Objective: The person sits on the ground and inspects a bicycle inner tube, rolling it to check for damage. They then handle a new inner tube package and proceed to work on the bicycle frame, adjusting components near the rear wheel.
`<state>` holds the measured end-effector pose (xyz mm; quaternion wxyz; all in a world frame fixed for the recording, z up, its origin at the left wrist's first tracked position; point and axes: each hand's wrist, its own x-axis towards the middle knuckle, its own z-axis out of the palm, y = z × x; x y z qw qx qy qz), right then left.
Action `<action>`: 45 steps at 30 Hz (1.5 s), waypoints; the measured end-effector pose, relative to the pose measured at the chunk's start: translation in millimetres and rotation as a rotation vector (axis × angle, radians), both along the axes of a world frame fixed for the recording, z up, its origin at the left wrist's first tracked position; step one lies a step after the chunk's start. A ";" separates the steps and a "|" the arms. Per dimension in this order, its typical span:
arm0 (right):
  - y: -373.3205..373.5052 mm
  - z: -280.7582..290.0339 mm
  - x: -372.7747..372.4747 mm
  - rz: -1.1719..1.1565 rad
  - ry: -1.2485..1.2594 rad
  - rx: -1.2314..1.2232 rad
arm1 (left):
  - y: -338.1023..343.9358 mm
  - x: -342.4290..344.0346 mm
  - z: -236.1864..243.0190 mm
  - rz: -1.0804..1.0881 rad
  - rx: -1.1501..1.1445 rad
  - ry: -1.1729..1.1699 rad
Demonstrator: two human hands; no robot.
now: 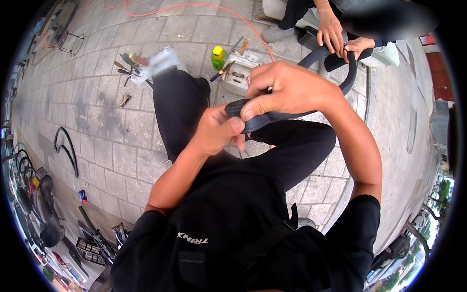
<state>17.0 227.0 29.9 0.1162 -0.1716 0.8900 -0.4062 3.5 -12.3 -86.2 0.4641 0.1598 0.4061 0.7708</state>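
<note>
A black rubber inner tube [349, 75] runs from my lap toward a co-worker at the upper right, whose hands grip its far part. My left hand [219, 130] is wrapped round the flattened near end of the tube, its thumb pressing on the rubber. Just right of it, my right hand [287, 90] grips the same tube from above, thumb on top and fingers curled. Beyond my hands lies a pale plastic case [233, 85] with small items, beside a green bottle with a yellow cap [218, 58] and a blue-handled tool [223, 71].
A translucent bag [160, 61] and loose tools [124, 70] lie at the upper left, with a small brass-coloured item [124, 100] below. A black tube [68, 148] lies farther left. An orange hose [180, 7] crosses the paving [116, 160]. Bicycles and a scooter [44, 199] stand at the left edge.
</note>
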 end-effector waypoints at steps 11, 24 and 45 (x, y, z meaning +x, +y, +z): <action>-46.5 -69.8 146.5 -0.700 -0.399 -0.861 | 2.1 34.2 7.3 -0.032 0.018 0.046; -80.9 -129.2 123.5 -0.631 -0.109 -1.602 | -0.6 42.4 -18.3 0.118 -0.009 0.215; -107.6 -100.4 117.6 -1.242 -0.088 -1.287 | -14.6 28.4 -17.1 0.003 -0.231 0.175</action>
